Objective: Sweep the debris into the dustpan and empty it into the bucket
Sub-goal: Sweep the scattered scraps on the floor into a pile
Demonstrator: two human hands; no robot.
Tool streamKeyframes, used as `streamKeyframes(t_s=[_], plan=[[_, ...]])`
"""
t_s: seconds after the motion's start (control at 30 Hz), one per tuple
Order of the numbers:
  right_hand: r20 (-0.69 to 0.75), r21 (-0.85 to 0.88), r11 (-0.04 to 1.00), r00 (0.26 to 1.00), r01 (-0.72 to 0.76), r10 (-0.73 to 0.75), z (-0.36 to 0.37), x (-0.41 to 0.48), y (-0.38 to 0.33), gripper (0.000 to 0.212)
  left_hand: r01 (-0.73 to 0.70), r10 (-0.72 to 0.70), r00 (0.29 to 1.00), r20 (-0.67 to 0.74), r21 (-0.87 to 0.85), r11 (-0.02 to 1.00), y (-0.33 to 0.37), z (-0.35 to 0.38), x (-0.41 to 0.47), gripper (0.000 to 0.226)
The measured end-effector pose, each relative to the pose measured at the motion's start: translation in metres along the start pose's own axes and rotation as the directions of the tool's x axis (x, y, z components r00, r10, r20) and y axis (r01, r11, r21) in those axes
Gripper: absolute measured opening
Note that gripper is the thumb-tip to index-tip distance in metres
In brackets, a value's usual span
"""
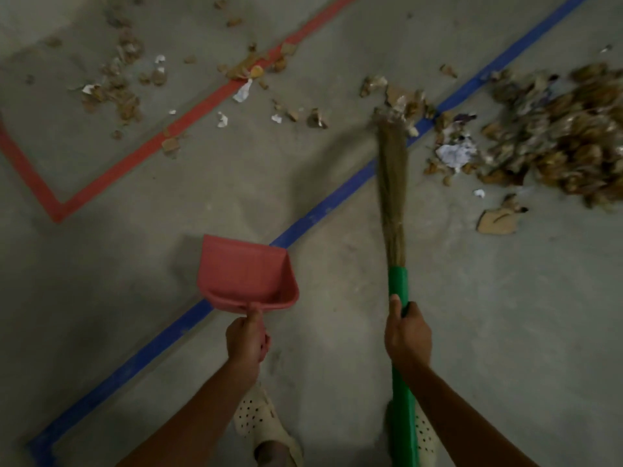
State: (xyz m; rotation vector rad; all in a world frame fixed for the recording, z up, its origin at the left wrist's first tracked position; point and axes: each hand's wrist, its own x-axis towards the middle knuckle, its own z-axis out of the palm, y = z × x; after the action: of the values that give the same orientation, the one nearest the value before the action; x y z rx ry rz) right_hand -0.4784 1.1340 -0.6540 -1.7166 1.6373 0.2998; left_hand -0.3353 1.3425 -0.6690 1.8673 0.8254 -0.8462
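My left hand [245, 342] grips the handle of a red dustpan [246, 274], held just above the floor with its mouth facing away from me. My right hand [408, 335] is closed around the green handle of a straw broom [392, 183]. The broom's tip rests among scraps near the blue line. A big pile of dry leaves and paper debris [553, 139] lies at the right. Thinner scattered debris [128, 82] lies at the upper left, around the red line. No bucket is in view.
The floor is bare grey concrete with a blue tape line [323, 210] running diagonally and a red tape line [141, 156] forming a corner at left. A flat cardboard scrap [497, 222] lies right of the broom. My feet in pale perforated clogs [259, 423] are at the bottom.
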Motion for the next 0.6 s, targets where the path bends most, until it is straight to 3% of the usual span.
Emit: streamKeyframes(t_s=[0.13,0.23,0.37,0.47,0.6], plan=[[0.121,-0.190,0.959,0.974,0.211,-0.190,-0.018,-0.004,0.022,0.039,-0.012,0.012,1.000,0.029,-0.014,1.000,-0.010,0.046,-0.031,0.044],[0.249,-0.344,0.898,0.949,0.274,-0.194,-0.029,0.006,0.039,0.039,-0.021,0.021,0.999,0.044,-0.007,1.000,-0.021,0.075,-0.053,0.044],[0.321,-0.422,0.890,0.947,0.171,-0.029,-0.045,0.040,0.070,0.045,-0.031,0.029,0.998,0.062,0.035,0.999,-0.038,0.104,-0.074,0.043],[0.265,-0.372,0.928,0.959,0.011,0.095,-0.064,0.065,0.087,0.050,-0.021,0.019,0.998,0.053,0.041,0.999,-0.051,0.119,-0.084,0.043],[0.140,-0.226,0.968,0.980,-0.110,0.144,-0.096,0.091,0.097,0.054,-0.008,0.005,0.999,0.049,0.069,0.998,-0.062,0.126,-0.092,0.041]])
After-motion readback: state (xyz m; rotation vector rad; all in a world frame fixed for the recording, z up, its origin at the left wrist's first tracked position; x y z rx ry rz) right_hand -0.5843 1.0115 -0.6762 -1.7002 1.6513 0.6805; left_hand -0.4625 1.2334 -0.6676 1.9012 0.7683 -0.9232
